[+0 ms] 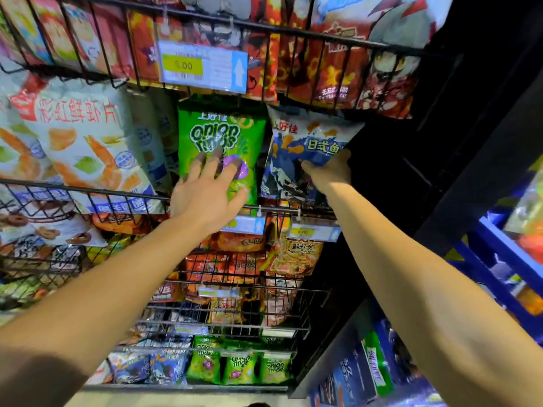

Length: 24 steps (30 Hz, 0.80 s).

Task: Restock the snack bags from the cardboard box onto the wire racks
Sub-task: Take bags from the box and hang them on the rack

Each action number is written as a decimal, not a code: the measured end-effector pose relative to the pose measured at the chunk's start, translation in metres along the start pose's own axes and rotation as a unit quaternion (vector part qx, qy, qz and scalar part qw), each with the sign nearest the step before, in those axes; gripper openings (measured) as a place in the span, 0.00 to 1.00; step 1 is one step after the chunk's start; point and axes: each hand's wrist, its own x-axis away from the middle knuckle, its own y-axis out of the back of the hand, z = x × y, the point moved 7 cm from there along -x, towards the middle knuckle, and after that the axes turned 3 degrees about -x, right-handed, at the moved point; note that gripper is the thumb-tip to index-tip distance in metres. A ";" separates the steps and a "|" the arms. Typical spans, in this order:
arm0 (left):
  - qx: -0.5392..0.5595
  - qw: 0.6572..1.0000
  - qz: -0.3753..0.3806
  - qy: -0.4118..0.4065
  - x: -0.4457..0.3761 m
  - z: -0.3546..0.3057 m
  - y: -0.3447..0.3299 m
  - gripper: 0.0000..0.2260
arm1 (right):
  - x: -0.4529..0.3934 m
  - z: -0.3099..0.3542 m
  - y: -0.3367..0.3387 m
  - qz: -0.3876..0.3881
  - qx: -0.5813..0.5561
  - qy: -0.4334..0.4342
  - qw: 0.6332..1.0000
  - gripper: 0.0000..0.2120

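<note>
On the middle wire rack (88, 191): green onion-rings bag (220, 133) standing upright, blue fish-snack bag (305, 142) just beside it to the right, both behind the rack's front rail

Left hand (205, 195): flat against the front of the green onion-rings bag, fingers straight and spread, fingertips (219, 154) pressing near the purple patch low on the bag, palm over the front rail

Right hand (330, 171): gripping the blue fish-snack bag at its right edge, thumb across the front, the other fingers curled round behind and out of sight; bag tilted slightly, top corner reaching up under the rack above

Left of the green bag: large white prawn-cracker bag (79, 142) with orange prawn pictures, leaning forward over the rail

Upper wire rack (293, 33): packed with red and orange bags (338, 77); clear price tag (202, 66) with a yellow patch and a white arrow hanging from its front wires

Under the middle rail: 2 smaller price tags (314, 232) clipped on, orange prawn-cracker packs (293, 257) stacked behind wire below them

Lowest rack (205, 387): small green onion-rings packs (238, 367), 3 side by side, with blue packs (152, 367) to their left

Far right: blue shelving (499, 259) with more goods, blurred

Cardboard box: not in sight
</note>
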 end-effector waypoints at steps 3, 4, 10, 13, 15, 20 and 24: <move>-0.008 1.000 -0.010 0.000 -0.002 0.001 -0.002 0.25 | -0.003 0.010 0.011 -0.050 0.008 0.058 0.997 0.47; -0.008 1.000 -0.012 -0.001 -0.002 0.001 -0.003 0.25 | -0.002 0.016 0.016 -0.087 0.054 0.099 0.990 0.47; -0.014 1.000 -0.019 -0.001 -0.002 0.002 -0.004 0.25 | 0.017 0.037 -0.018 -0.056 0.347 0.370 0.860 0.47; -0.017 1.000 -0.018 -0.001 -0.001 0.002 -0.005 0.26 | 0.011 0.022 -0.031 -0.014 0.420 0.351 0.837 0.64; -0.018 1.000 -0.019 0.001 -0.001 0.002 -0.004 0.26 | 0.007 0.023 -0.032 -0.033 0.438 0.356 0.825 0.64; -0.017 1.000 -0.008 0.003 0.001 0.002 -0.004 0.27 | -0.006 0.030 -0.033 -0.045 0.449 0.362 0.815 0.58; -0.021 1.000 -0.008 -0.010 0.003 -0.001 0.000 0.26 | -0.007 0.033 -0.031 0.002 0.441 0.352 0.826 0.63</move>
